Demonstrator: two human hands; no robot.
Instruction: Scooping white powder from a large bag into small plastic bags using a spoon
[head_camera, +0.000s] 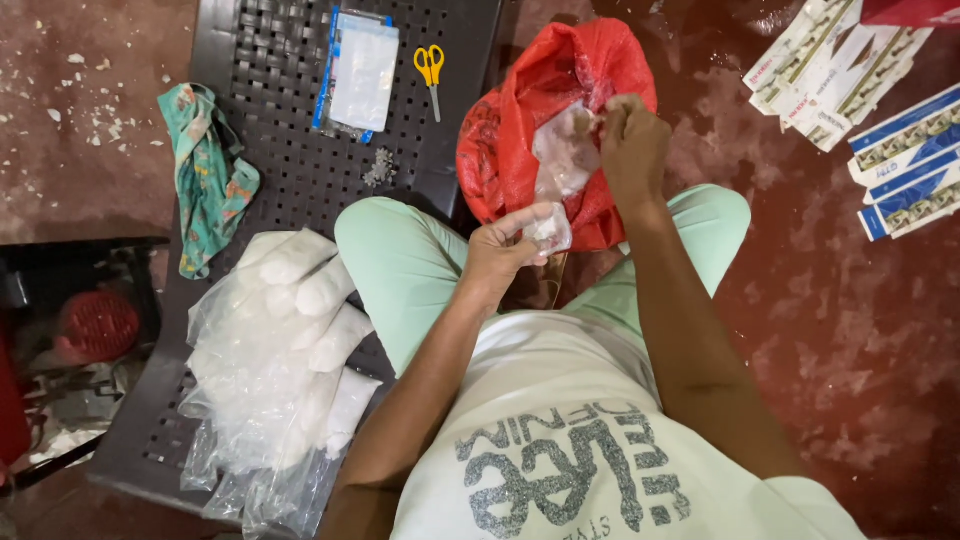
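My left hand (500, 250) pinches the lower end of a small clear plastic pouch (560, 170) holding white grains, just above my knee. My right hand (630, 140) grips the pouch's upper end, fingers closed on the plastic, over a red plastic bag (520, 120) that sits open on the floor between my legs. The pouch is stretched between the two hands.
A dark perforated plastic seat (280, 110) to my left carries a pile of filled clear pouches (280, 350), a flat packet of empty bags (360, 70), yellow-handled scissors (431, 72) and a green patterned cloth (205, 175). Flat blue-and-white cartons (900, 150) lie on the red floor at right.
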